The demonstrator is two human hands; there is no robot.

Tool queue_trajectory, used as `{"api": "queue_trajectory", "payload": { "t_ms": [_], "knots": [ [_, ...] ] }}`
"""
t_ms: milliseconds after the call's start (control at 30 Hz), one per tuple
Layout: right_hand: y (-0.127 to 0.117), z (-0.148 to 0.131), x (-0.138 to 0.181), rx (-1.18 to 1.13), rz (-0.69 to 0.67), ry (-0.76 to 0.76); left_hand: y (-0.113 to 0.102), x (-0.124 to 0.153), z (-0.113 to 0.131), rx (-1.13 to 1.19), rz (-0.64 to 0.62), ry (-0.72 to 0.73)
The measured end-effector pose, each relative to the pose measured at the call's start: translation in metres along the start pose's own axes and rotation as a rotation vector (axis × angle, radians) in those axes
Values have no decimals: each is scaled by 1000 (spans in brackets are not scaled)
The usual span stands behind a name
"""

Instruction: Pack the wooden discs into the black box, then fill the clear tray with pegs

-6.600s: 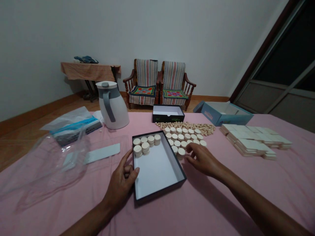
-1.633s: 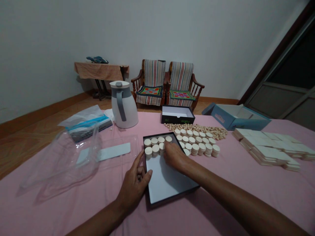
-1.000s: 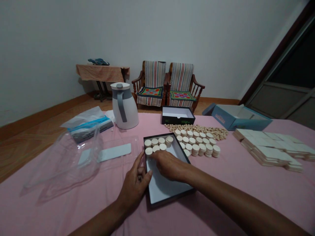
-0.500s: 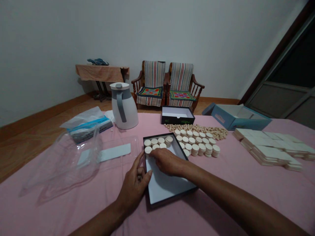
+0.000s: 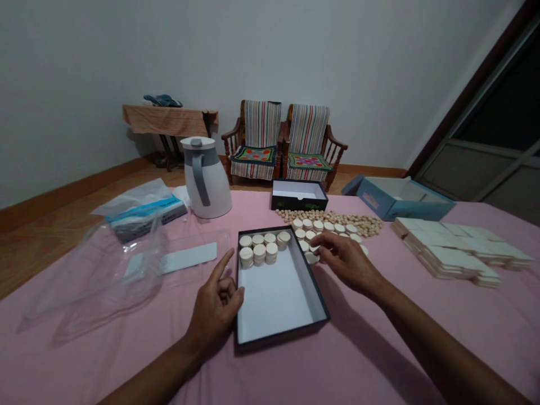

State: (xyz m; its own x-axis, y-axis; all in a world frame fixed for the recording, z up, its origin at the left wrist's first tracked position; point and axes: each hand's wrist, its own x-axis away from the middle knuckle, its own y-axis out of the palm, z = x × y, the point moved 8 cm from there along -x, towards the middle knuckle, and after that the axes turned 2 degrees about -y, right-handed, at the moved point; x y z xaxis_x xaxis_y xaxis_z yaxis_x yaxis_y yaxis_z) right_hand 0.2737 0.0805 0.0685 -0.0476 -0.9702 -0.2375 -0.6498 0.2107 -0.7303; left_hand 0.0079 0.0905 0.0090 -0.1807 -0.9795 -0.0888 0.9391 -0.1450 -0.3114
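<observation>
Against the black-walled tray (image 5: 282, 304), the left hand (image 5: 213, 306) lies open, thumb at the rim, likely steadying it; the right hand (image 5: 350, 264) (grip unclear) is at the wooden disc stacks (image 5: 318, 225) alongside.

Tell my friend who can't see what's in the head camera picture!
A left hand at the edge of a box with stacks of pale round discs, a right hand by more stacks outside, and a white jug behind, on pink cloth.

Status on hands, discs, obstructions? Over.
Left hand at black tray, left side. Right hand at outside stacks, grip unclear. Seven disc stacks inside tray. Right wall stands between those and right hand.
</observation>
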Motion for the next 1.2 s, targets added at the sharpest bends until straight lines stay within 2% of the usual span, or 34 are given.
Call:
{"api": "queue_trajectory", "payload": {
  "t_ms": [167, 333, 567, 667, 800, 1000, 1200],
  "knots": [
    [-10, 28, 14, 63, 60, 70, -9, 0, 5, -67, 87, 31],
    [-16, 50, 22, 87, 93, 100, -15, -1, 9, -117, 118, 47],
    [-61, 97, 28, 312, 291, 253, -16, -4, 7, -98, 114, 30],
    [-64, 123, 29, 396, 229, 314, -14, -4, 5, -69, 97, 23],
    [-54, 143, 27, 444, 105, 338, -14, -4, 6, -73, 88, 31],
    [-35, 155, 20, 497, -72, 415, -14, -5, 3, -76, 79, 30],
    [-27, 159, 16, 553, -107, 405, -13, -4, 1, -79, 74, 21]
  ]
}}
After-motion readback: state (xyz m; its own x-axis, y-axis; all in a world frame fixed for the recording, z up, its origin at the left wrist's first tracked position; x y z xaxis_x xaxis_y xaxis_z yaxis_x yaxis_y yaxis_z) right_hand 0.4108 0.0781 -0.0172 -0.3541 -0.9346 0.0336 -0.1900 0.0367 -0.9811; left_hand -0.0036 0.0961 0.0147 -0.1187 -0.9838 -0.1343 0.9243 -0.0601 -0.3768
